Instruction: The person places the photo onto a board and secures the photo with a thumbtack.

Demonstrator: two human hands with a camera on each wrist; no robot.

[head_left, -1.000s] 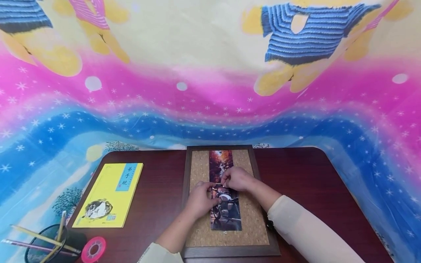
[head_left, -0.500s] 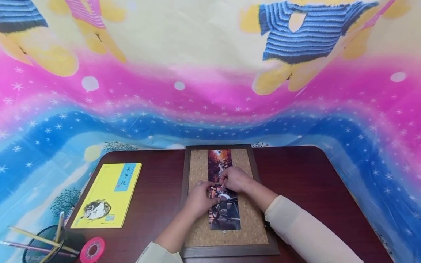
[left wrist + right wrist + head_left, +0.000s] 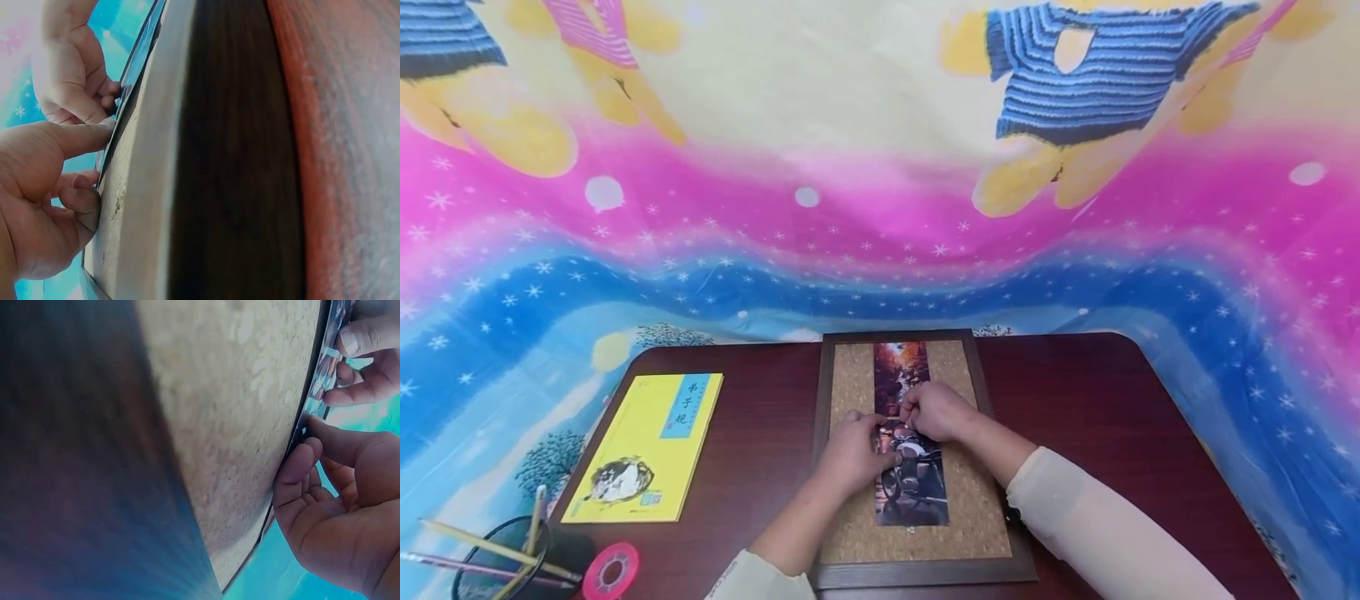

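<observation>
A framed cork board [image 3: 977,508] lies flat in the middle of the dark red table [image 3: 1112,417]. A tall narrow picture [image 3: 901,367] lies along the board's centre. My left hand [image 3: 850,457] sits at the picture's left edge, halfway up; its forefinger [image 3: 81,137] touches that edge and its other fingers are curled. My right hand [image 3: 936,410] is on the picture's middle with curled fingers [image 3: 297,465], and its fingertips pinch the picture's edge against the cork [image 3: 231,425]. The two hands almost touch. Anything small between the fingers is hidden.
A yellow book [image 3: 647,446] lies on the table's left side. A black mesh cup [image 3: 512,558] with pencils and a pink tape roll [image 3: 612,571] stand at the near left corner. A bright patterned cloth [image 3: 880,167] hangs behind and around the table.
My left hand has crept slightly up along the picture's left edge. The right hand and the picture stay where they were.
</observation>
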